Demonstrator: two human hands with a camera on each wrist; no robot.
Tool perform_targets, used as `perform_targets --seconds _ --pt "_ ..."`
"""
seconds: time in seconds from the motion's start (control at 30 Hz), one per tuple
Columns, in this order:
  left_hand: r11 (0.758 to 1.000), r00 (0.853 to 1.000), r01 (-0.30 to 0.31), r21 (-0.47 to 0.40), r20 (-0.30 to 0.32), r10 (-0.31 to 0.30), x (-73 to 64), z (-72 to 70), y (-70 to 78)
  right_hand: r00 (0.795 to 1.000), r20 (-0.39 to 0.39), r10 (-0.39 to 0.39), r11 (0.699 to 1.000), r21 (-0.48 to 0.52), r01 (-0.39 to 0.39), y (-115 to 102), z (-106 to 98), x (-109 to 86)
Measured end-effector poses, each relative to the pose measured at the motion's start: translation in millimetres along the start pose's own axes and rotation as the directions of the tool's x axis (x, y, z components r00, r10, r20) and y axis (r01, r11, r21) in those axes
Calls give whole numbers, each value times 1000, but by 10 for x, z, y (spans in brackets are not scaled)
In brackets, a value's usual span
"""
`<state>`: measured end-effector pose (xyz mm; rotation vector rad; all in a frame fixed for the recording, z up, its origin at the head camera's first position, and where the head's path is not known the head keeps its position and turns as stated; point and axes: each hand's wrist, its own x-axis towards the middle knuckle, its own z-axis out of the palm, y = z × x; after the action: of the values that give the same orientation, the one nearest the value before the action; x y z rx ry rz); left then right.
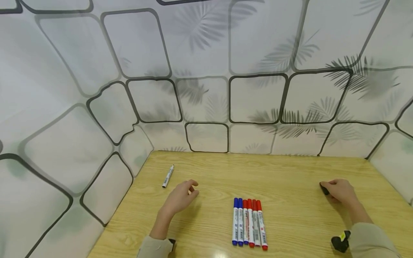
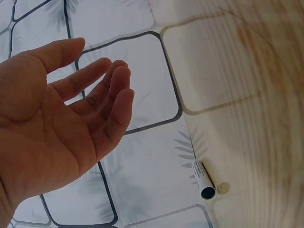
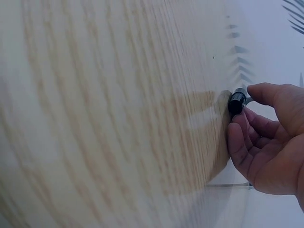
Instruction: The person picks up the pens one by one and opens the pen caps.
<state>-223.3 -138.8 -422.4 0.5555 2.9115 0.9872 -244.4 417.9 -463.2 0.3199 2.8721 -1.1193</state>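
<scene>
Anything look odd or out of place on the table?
Yes. In the row, the third marker from the left has a red cap but a blue end, a mismatch. The lone marker lies apart on the left, apparently uncapped, while the right hand pinches a small black cylinder.

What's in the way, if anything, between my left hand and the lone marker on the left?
Nothing visible: just tabletop lies between your left hand and the lone marker. The row of markers lies to the right, outside that path.
</scene>
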Motion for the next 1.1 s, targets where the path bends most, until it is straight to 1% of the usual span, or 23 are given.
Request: perform_targets --seconds 0.17,0.37,0.5,0.67,0.77,0.93,1.1 --pt "1000 1000 6 -11 1 -6 -16 -6 10 1000 15 -14 1000 4 14 0 -27 -13" --pt "1000 1000 2 -20 2 -2 -21 -14 7 999 28 -20 995 93 18 -1 -43 -14" --pt "1000 1000 -4 -18 6 4 4 -22 20 1000 28 -10 992 128 7 -32 -76 -61" --pt "1000 1000 -18 -9 9 18 32 -24 46 999 18 -29 986 162 26 -67 -101 -156" --pt "1000 1000 -18 -11 1 18 42 -33 58 999 13 -40 977 209 36 -116 -78 -218" --pt "999 1000 -8 -39 -23 7 47 -61 77 998 -28 -63 954 292 68 -251 4 -332" --pt "996 999 -31 -78 -28 29 47 -53 87 995 -61 -78 940 329 94 -379 129 -450"
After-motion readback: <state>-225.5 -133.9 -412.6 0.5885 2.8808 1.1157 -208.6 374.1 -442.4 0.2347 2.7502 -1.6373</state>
